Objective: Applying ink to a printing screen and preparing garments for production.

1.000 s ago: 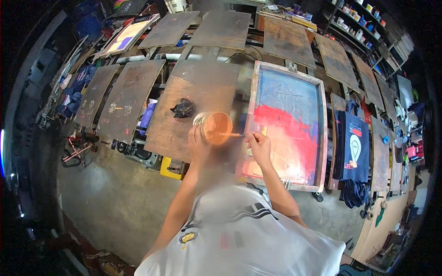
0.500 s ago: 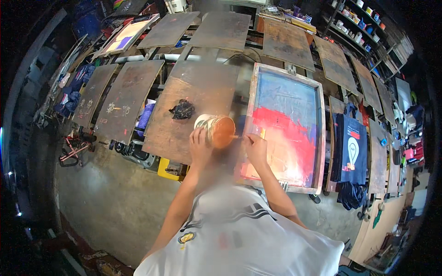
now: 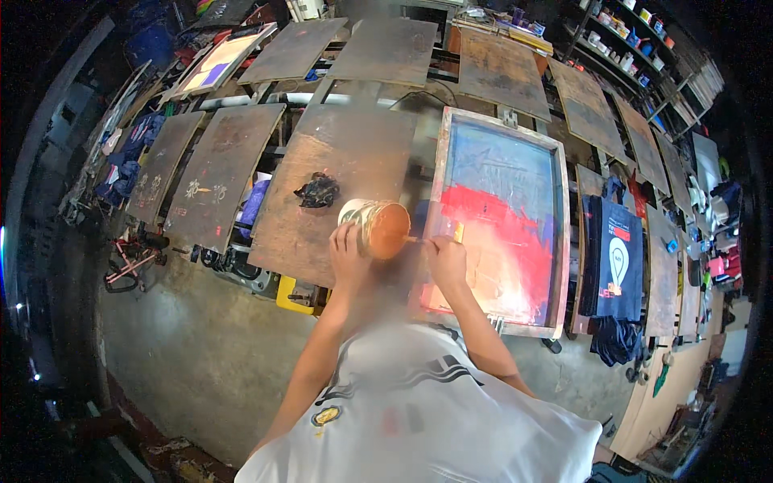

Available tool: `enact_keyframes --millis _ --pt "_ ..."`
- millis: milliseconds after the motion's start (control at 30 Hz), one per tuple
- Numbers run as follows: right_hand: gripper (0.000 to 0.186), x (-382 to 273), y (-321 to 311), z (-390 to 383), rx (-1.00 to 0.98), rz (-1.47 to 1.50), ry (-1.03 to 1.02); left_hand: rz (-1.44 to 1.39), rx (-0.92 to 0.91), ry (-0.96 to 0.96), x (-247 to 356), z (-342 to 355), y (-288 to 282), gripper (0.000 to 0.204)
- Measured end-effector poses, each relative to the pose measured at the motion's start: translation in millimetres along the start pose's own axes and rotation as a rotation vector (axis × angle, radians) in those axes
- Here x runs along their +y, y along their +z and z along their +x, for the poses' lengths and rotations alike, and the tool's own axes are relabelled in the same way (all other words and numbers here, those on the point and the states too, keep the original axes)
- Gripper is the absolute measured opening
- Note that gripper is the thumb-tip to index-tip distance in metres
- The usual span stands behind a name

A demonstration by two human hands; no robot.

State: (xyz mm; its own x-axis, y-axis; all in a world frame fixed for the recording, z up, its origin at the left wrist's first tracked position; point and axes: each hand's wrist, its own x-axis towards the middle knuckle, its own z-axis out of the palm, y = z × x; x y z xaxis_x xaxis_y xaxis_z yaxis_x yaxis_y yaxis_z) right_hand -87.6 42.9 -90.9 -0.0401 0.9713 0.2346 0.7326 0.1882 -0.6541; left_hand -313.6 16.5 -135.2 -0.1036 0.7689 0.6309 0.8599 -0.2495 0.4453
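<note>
My left hand (image 3: 348,249) is wrapped round the side of a white tub (image 3: 354,212), which is tilted so its mouth faces right. Orange ink (image 3: 388,231) coats the inside of the tub. Between the closed fingers of my right hand (image 3: 446,261) is a thin stick (image 3: 413,239), its far end reaching into the tub's mouth. The tub is over a brown wooden board (image 3: 306,153). Right of it lies a screen printing frame (image 3: 562,201) with red and orange ink smeared over the lower part of its mesh. My right hand is just over the frame's left edge.
A crumpled black bag-like bundle (image 3: 318,190) lies on the board beyond the tub. Other flat boards (image 3: 225,173) stand in rows on both sides. Dark printed tote bags (image 3: 618,249) lie on a board at right. Shelves with containers (image 3: 624,48) stand far right.
Almost nothing differs. Both hands, the tub and the stick keep nearly the same place, with only a very slight shift in the picture.
</note>
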Motion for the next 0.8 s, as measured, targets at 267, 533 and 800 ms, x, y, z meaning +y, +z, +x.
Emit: enact_keyframes --millis 267,533,800 --pt "0.013 -1.7 -5.2 3.7 0.003 -0.010 -0.021 0.017 0.000 -0.024 3.6 3.0 0.5 0.080" --pt "0.011 -2.7 -2.4 1.8 0.045 0.034 -0.065 -0.009 0.008 -0.036 3.2 1.1 0.1 0.076" --pt "0.014 -10.0 -6.9 -0.6 -0.014 0.063 -0.094 -0.013 0.041 -0.059 2.6 0.8 1.5 0.069"
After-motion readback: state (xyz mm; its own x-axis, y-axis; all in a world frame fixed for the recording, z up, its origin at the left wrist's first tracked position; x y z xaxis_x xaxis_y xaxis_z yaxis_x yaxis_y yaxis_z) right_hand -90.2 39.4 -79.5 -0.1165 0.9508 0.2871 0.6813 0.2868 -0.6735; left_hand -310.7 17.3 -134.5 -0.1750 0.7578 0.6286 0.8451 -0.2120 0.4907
